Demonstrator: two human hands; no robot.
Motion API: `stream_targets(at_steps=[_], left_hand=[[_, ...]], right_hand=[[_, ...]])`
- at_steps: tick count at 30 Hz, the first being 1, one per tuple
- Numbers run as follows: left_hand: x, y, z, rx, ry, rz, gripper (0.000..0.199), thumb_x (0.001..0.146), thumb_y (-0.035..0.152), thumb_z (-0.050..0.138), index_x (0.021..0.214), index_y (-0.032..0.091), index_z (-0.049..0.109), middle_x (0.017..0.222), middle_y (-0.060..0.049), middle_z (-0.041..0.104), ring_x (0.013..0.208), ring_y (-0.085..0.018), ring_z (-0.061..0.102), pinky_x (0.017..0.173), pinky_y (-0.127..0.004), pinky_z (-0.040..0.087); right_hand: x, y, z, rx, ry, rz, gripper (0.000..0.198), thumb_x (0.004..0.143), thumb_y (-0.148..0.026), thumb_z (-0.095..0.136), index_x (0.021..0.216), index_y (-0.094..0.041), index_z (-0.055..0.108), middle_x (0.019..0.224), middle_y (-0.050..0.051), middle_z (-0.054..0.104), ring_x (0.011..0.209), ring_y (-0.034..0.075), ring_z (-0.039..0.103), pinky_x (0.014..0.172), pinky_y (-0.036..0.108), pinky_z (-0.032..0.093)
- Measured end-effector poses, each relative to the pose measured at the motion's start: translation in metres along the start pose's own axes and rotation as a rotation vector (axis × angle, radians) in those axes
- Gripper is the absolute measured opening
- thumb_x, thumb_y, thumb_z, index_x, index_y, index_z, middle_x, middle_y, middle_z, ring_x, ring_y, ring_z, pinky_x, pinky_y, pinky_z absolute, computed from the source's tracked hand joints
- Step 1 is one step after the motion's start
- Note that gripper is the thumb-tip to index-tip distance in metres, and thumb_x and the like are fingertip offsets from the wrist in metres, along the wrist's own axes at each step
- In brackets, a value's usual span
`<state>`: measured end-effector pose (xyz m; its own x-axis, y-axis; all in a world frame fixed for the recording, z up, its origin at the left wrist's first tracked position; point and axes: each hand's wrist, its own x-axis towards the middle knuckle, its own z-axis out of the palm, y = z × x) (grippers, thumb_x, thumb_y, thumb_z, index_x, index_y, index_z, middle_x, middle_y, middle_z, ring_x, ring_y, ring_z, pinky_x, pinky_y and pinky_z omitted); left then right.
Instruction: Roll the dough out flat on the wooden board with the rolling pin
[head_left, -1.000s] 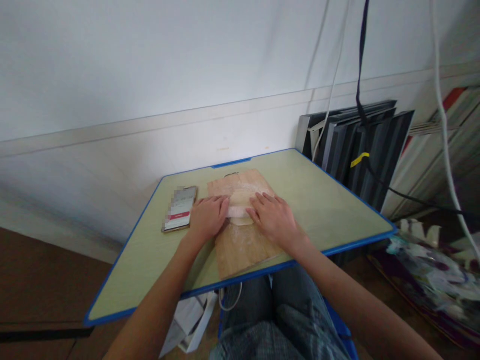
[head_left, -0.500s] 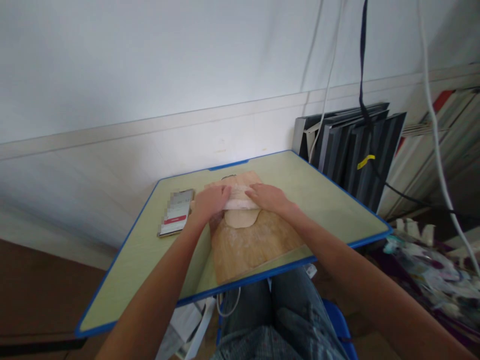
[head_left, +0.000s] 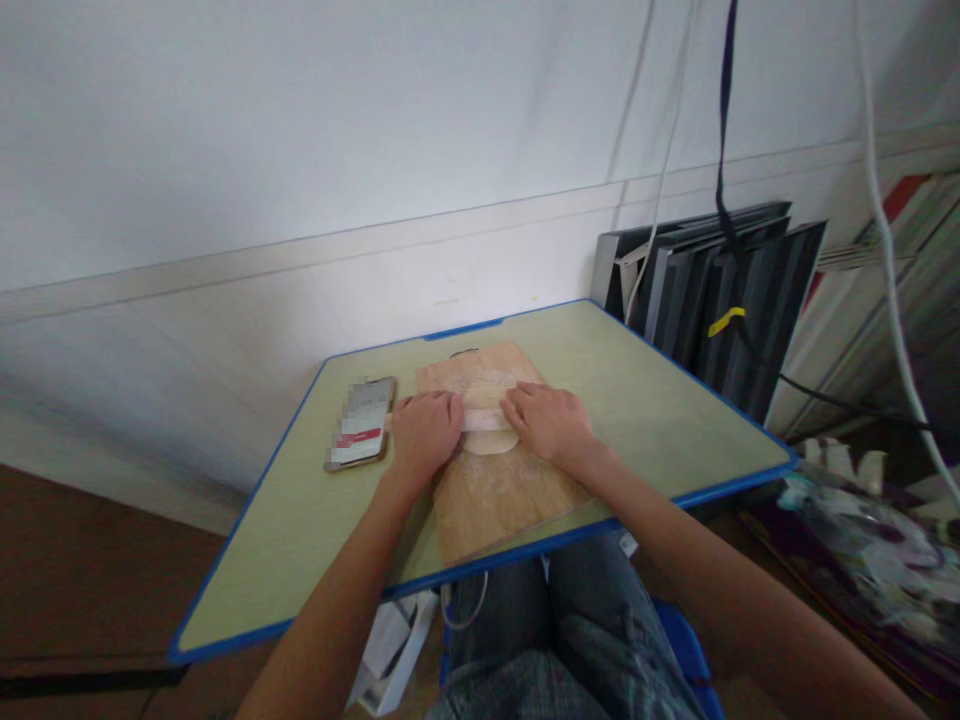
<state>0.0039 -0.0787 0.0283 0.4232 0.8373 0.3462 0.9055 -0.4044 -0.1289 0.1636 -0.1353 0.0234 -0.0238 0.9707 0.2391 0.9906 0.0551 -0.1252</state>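
A pale rolling pin [head_left: 484, 420] lies crosswise over a flat, rounded sheet of dough [head_left: 491, 443]. The dough shows both beyond the pin and on my side of it. Beneath them is a wooden board [head_left: 510, 505], dusted whitish in places. My left hand [head_left: 427, 430] is closed over the pin's left part, and the pin's left end sticks out past the fingers. On the right part, my right hand [head_left: 551, 420] presses down with its fingers bent over the pin. The pin's right end is hidden under that hand.
A phone [head_left: 365, 420] with a lit screen lies left of the board on the blue-edged table [head_left: 652, 400]. Dark panels [head_left: 720, 290] lean against the wall behind the right edge. Cables [head_left: 877, 220] hang at the right, above plastic-wrapped items [head_left: 862, 540].
Both hands and the rolling pin have moved toward me over the dough. More dough now shows beyond the pin and less on my side. The view has shifted slightly.
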Motion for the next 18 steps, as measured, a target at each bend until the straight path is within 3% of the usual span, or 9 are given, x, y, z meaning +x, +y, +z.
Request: stream_targets(at_steps=[9, 14, 18], left_hand=[[0.022, 0.000, 0.000, 0.028, -0.070, -0.042, 0.049, 0.087, 0.031, 0.018, 0.091, 0.015, 0.064, 0.093, -0.010, 0.066, 0.083, -0.024, 0.061, 0.071, -0.036, 0.044], [0.040, -0.002, 0.002, 0.001, -0.119, -0.035, 0.046, 0.086, 0.031, 0.021, 0.090, 0.016, 0.064, 0.096, -0.010, 0.065, 0.090, -0.025, 0.059, 0.069, -0.034, 0.045], [0.043, -0.002, 0.003, -0.009, -0.125, -0.052, 0.045, 0.086, 0.032, 0.022, 0.093, 0.016, 0.064, 0.098, -0.011, 0.064, 0.090, -0.025, 0.059, 0.070, -0.036, 0.045]], right_hand=[[0.031, 0.013, 0.001, 0.048, -0.117, 0.062, 0.041, 0.089, -0.036, 0.023, 0.097, -0.019, 0.059, 0.106, 0.009, 0.062, 0.096, 0.022, 0.057, 0.074, 0.032, 0.043], [0.057, 0.025, 0.009, 0.108, -0.172, 0.098, 0.032, 0.085, -0.028, 0.034, 0.103, -0.015, 0.057, 0.113, 0.012, 0.059, 0.103, 0.021, 0.054, 0.083, 0.028, 0.039], [0.056, 0.026, 0.010, 0.103, -0.181, 0.087, 0.033, 0.085, -0.027, 0.032, 0.103, -0.014, 0.058, 0.112, 0.013, 0.059, 0.104, 0.020, 0.053, 0.084, 0.028, 0.038]])
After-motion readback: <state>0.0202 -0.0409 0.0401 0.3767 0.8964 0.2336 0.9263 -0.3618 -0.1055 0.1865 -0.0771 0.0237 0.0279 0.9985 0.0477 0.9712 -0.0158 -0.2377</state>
